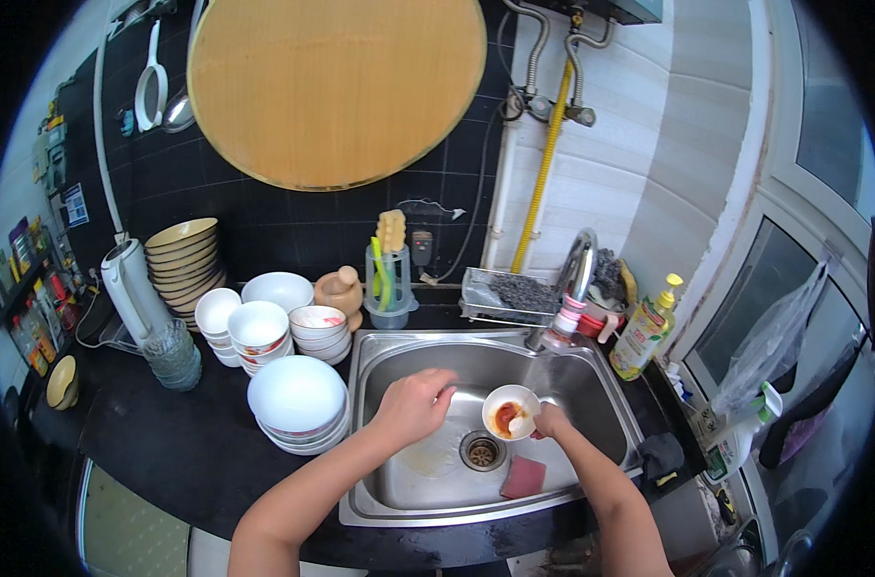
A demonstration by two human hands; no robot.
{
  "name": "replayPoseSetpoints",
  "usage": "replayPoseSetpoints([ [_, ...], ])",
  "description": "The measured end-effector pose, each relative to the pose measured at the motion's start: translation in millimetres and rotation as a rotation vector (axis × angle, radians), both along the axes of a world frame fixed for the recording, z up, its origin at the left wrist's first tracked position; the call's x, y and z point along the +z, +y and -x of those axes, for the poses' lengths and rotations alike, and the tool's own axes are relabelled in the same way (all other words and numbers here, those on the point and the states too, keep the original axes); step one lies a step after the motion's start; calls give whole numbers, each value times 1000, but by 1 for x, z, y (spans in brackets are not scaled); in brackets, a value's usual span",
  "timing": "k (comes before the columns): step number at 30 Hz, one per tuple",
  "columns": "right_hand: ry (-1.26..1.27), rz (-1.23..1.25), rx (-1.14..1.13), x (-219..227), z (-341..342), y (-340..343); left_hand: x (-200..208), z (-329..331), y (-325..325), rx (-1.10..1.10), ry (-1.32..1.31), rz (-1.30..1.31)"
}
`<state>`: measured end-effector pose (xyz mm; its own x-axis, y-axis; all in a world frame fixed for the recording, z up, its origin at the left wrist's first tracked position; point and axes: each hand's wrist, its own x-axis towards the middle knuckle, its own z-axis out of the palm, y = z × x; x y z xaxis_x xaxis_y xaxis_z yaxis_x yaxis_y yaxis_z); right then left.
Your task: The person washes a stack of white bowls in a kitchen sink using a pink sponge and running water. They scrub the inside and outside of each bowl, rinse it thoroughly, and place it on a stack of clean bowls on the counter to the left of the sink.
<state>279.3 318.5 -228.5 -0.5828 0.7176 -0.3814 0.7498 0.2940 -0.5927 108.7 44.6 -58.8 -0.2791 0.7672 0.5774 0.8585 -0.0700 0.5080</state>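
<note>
My right hand [550, 421] grips the right edge of a small white bowl [495, 398], held tilted above the sink. Red-orange residue and a pale piece, perhaps a spoon's end, show inside the bowl. To its left, my left hand [416, 406] hovers over the basin with fingers loosely bent and thumb apart; nothing shows in it, though its fingertips are slightly blurred. Beneath both hands lies the steel sink [389, 478], with a round drain [483, 451]. A dull red sponge or cloth [523, 477] rests on the basin floor near the front.
Left of the sink stand stacked white bowls [296, 394] and brown bowls [183, 264]. A wooden mortar [339, 296] and clear utensil holder [389, 288] sit behind. The faucet [580, 269] rises at the back right, beside a yellow soap bottle [646, 327].
</note>
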Motion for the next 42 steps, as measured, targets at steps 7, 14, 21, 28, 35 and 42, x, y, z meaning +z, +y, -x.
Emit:
replayPoseSetpoints([
  [7,88,52,-96,-5,-2,-20,-54,-17,37,70,-195,171],
  [14,154,305,-323,-18,-17,-5,-81,-23,61,88,-306,188],
  [21,194,269,26,-6,-13,-17,-129,-27,92,132,-432,193],
  [28,83,165,-206,-15,-16,6,-162,-43,111,156,-489,183],
  [35,112,201,-155,-3,-14,1,-186,-43,102,-95,-363,244],
  [42,123,105,-198,26,-17,-10,-189,-39,104,-295,-190,416],
])
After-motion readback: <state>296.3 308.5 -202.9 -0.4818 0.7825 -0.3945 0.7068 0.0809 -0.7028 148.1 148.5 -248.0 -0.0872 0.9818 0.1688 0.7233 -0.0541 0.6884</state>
